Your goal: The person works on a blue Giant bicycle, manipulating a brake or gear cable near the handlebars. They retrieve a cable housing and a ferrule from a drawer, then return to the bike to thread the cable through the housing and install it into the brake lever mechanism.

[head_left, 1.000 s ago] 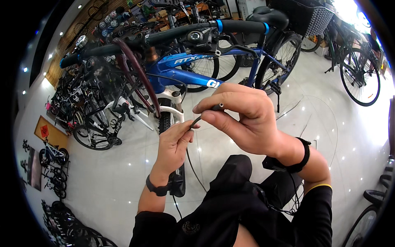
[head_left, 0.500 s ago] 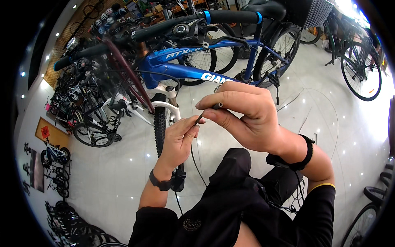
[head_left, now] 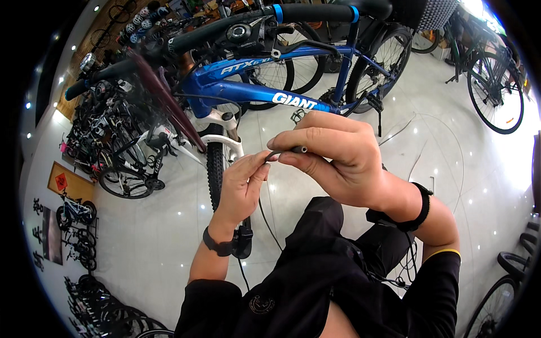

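Pinching the black cable [head_left: 301, 149] at frame centre, the left hand [head_left: 242, 183] and right hand [head_left: 345, 160] could kink it by overbending.

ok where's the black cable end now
In the head view, the cable end is just right of centre, pinched in the right hand, with the left hand close by on its left.

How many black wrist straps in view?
2: left strap on the wrist of the left hand, right strap on that of the right hand. None appears hidden.
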`<state>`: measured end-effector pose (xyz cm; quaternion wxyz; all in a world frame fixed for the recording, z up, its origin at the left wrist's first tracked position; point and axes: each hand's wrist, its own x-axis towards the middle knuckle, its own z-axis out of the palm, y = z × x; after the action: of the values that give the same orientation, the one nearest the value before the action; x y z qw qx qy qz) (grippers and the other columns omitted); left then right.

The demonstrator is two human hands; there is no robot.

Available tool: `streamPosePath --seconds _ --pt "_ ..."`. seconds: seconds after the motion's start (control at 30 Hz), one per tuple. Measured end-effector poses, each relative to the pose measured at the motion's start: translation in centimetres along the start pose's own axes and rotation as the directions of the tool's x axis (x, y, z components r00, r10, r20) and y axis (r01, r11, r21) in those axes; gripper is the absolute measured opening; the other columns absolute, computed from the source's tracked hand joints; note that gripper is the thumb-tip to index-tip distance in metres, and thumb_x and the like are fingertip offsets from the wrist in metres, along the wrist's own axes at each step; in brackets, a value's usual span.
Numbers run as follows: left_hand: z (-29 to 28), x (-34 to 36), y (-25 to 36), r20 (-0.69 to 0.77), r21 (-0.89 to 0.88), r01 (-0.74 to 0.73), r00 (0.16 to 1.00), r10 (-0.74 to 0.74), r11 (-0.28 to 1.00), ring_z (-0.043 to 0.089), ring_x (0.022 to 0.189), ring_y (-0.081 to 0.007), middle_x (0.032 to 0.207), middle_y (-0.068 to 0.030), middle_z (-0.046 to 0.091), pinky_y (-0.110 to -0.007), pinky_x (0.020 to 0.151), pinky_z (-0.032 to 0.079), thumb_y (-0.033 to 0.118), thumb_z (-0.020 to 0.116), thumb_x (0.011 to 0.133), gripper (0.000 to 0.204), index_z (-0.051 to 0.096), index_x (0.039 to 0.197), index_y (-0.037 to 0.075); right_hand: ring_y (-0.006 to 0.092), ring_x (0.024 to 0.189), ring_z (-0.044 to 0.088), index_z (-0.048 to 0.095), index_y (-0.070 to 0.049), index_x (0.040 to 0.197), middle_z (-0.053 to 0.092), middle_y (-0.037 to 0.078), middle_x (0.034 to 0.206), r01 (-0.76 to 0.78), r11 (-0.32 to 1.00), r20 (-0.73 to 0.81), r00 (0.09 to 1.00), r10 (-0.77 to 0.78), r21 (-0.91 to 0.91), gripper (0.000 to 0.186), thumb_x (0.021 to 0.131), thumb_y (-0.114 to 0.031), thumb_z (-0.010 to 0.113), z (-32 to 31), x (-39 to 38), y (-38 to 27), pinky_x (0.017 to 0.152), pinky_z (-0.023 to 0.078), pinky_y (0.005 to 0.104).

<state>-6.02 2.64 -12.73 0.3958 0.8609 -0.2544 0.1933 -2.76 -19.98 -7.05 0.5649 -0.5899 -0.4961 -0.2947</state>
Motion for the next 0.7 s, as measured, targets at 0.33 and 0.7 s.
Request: streamPosePath --seconds 0.33,0.7 --pt "0.53 0.61 -0.32 -0.047 0.03 -0.038 0.998 0.039 0.999 0.055 0.062 -0.0197 0.072 -0.009 0.058 -0.03 0.059 0.045 0.0 0.059 0.091 0.027 0.062 0.117 0.003 0.0258 0.063 0.059 0.068 0.0 0.1 0.058 0.009 0.077 0.089 0.995 0.013 0.996 -0.088 -0.053 0.027 0.073 -0.001 0.075 0.06 -0.51 0.61 0.053 0.046 0.0331" --pt "0.48 1.07 -0.18 -0.052 0.051 -0.063 0.996 0.066 0.997 0.054 0.062 -0.0203 0.073 -0.0097 0.058 -0.03 0.058 0.044 0.0 0.059 0.091 0.025 0.063 0.115 0.002 0.0237 0.061 0.057 0.067 -0.002 0.1 0.055 0.007 0.074 0.166 0.975 0.029 0.986 -0.164 -0.148 0.031 0.07 -0.003 0.076 0.2 -0.93 0.86 0.051 0.044 0.0333"
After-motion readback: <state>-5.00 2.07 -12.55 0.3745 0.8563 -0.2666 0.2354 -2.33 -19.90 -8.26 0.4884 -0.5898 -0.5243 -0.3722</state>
